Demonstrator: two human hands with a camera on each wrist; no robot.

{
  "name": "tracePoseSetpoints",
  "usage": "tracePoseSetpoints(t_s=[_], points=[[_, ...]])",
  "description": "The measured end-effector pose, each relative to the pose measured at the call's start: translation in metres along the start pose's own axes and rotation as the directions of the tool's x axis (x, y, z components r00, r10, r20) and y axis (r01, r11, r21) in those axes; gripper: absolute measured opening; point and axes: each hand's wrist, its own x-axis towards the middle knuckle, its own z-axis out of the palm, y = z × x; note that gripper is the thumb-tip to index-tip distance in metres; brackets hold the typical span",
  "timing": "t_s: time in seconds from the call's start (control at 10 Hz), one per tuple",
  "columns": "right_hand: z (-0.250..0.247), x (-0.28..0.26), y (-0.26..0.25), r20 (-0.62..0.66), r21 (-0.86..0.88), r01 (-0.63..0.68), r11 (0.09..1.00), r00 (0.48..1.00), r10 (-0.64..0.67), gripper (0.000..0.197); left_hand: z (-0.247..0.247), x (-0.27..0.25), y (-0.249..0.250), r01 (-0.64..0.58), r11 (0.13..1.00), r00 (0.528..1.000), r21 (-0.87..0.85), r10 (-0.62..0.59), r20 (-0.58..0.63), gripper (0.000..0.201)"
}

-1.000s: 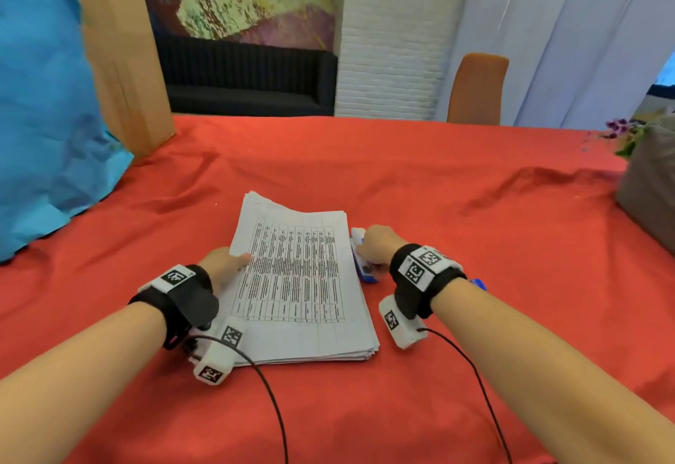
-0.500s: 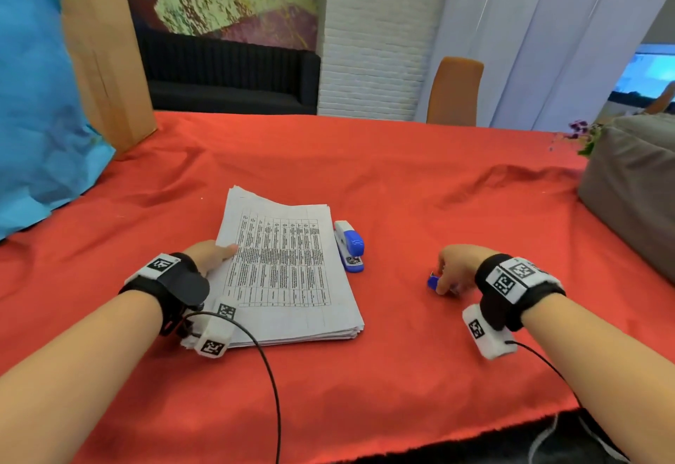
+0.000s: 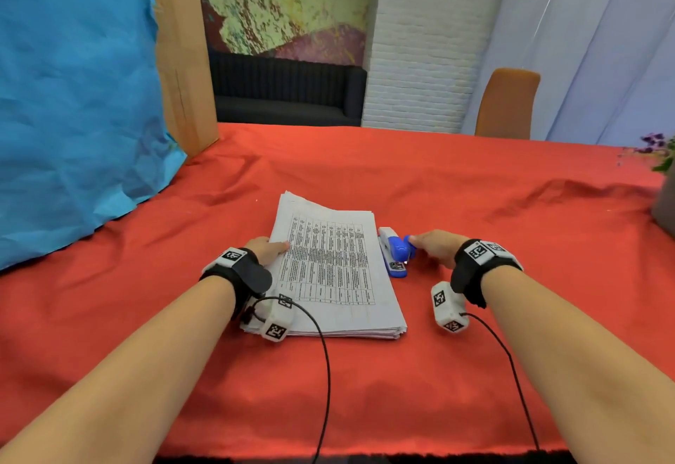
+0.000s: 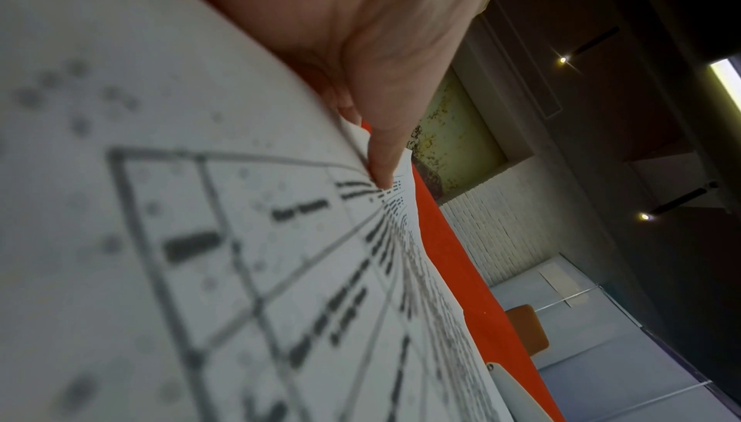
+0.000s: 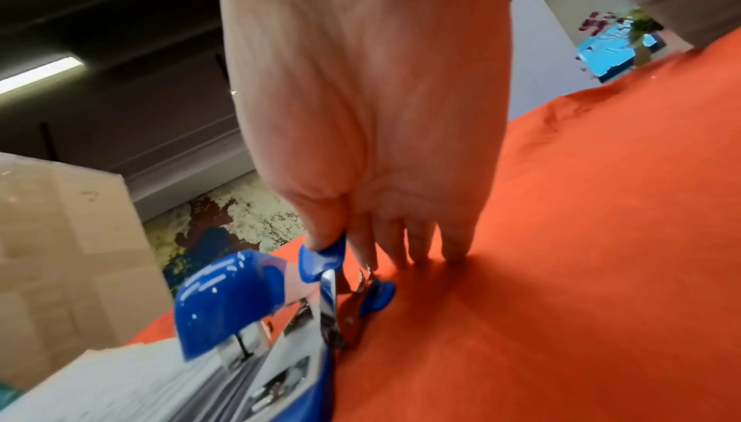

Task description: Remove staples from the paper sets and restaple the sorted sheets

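A thick stack of printed sheets (image 3: 328, 273) lies on the red tablecloth (image 3: 365, 383) in front of me. My left hand (image 3: 272, 247) holds its left edge, thumb (image 4: 381, 159) flat on the top sheet (image 4: 200, 254), the other fingers mostly hidden under the edge. A blue and white stapler (image 3: 392, 253) lies along the stack's right side. My right hand (image 3: 429, 246) pinches a small blue staple remover (image 3: 411, 246) right beside the stapler. In the right wrist view the thumb presses one blue tab of the staple remover (image 5: 320, 258), next to the stapler (image 5: 228, 296).
A crumpled blue sheet (image 3: 73, 98) and a tall cardboard box (image 3: 182, 61) stand at the back left. A grey object (image 3: 664, 207) and a small plant (image 3: 661, 151) sit at the right edge. An orange chair (image 3: 506, 105) is behind the table.
My right hand left the stapler, went right to the staple remover on the cloth, took it and has come back beside the stapler. The left hand stayed on the stack.
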Motion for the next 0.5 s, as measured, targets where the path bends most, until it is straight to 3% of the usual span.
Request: tracePoseSetpoints(t_s=[0.2, 0.3, 0.4, 0.5], points=[[0.010, -0.025, -0.003, -0.044, 0.079, -0.042, 0.996, 0.998, 0.046, 0.068, -0.001, -0.007, -0.001, 0.033, 0.998, 0.999, 0.054, -0.032, -0.022, 0.061], [0.008, -0.025, -0.010, -0.039, 0.077, -0.049, 0.996, 0.998, 0.053, 0.099, -0.003, -0.006, -0.001, 0.055, 0.998, 0.997, 0.036, -0.053, -0.049, 0.059], [-0.003, -0.014, -0.016, -0.014, 0.045, -0.064, 0.997, 0.998, 0.065, 0.097, -0.008, 0.006, 0.000, 0.080, 0.997, 0.996, 0.023, -0.079, -0.031, 0.061], [-0.014, -0.019, -0.045, -0.028, 0.015, -0.010, 1.000, 1.000, 0.010, 0.078, -0.018, 0.016, 0.013, 0.073, 0.997, 0.993, 0.032, -0.069, -0.092, 0.058]])
